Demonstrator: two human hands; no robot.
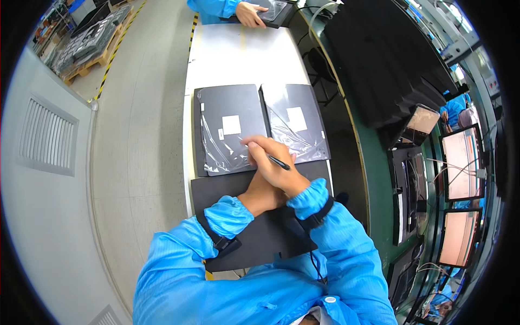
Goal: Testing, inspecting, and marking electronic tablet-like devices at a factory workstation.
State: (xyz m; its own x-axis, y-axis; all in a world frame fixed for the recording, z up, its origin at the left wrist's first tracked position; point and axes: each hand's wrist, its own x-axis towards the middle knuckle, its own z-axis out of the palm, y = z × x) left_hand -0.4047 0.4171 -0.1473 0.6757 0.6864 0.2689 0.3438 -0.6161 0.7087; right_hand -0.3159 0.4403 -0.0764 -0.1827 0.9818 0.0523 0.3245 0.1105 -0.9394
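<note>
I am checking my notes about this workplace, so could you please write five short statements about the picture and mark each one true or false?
1. The right hand holds a black pen. True.
2. The left hand is far apart from the right hand. False: the two overlap in the picture, the right one on top.
3. Two dark panels with clear film lie side by side on the white table. True.
4. Both wrists are bare. False: each carries a black band.
5. A co-worker's hand is at the table's far end. True.
</note>
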